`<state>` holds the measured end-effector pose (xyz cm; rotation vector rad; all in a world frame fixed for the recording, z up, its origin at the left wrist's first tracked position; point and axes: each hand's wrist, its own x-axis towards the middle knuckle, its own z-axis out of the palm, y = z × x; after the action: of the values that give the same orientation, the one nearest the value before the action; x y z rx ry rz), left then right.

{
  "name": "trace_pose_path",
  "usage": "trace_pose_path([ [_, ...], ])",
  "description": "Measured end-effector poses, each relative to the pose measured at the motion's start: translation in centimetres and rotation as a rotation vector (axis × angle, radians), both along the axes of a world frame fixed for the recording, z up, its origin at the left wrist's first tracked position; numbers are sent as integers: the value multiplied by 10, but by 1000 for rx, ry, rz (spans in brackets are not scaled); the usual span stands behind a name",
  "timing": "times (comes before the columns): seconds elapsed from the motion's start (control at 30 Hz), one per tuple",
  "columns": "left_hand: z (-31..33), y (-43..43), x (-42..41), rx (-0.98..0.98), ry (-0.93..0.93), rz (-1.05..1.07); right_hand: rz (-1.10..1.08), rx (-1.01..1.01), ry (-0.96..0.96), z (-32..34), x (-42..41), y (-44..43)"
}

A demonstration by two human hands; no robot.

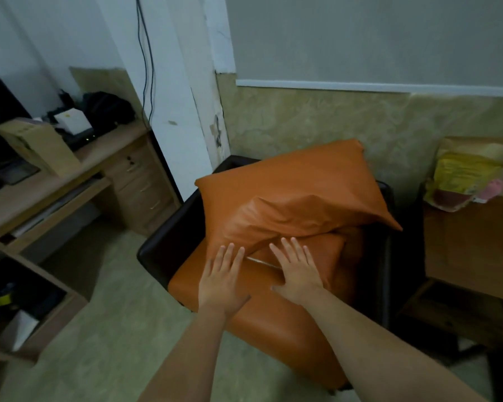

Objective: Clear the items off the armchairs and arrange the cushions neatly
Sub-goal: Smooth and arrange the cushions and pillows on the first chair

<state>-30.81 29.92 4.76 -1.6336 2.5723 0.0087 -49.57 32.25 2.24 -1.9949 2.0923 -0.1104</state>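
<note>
The left hand [224, 275] and right hand [298, 271] lie flat, fingers spread, at the foot of a large orange cushion [288, 192] slumped crookedly against the armchair [163, 236] back. Pushed unevenly, the slick cushion could buckle further or slide over the armchair's side.

My left hand [225, 281] is palm down, fingers straight and slightly spread, tips touching the near edge of the big orange cushion [288, 192]. My right hand [298, 271] is flat too, at that same edge. Bare forearms [186, 358] reach toward it.
</note>
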Motion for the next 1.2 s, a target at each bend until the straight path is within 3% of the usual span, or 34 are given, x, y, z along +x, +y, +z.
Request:
trace_pose_path([
  [0.27,-13,-120,44,-24,-104,-215,-167,-13,-68,-11,53,-77],
  [0.67,-50,-180,-53,61,33,-453,-525,108,-57,-47,-30,-99],
  [0.97,-62,-247,-97,71,9,-439,-438,60,-99,-64,-69,-172],
  [1.2,-75,-237,-164,157,31,-639,-555,46,-172,-75,-102,-183],
])
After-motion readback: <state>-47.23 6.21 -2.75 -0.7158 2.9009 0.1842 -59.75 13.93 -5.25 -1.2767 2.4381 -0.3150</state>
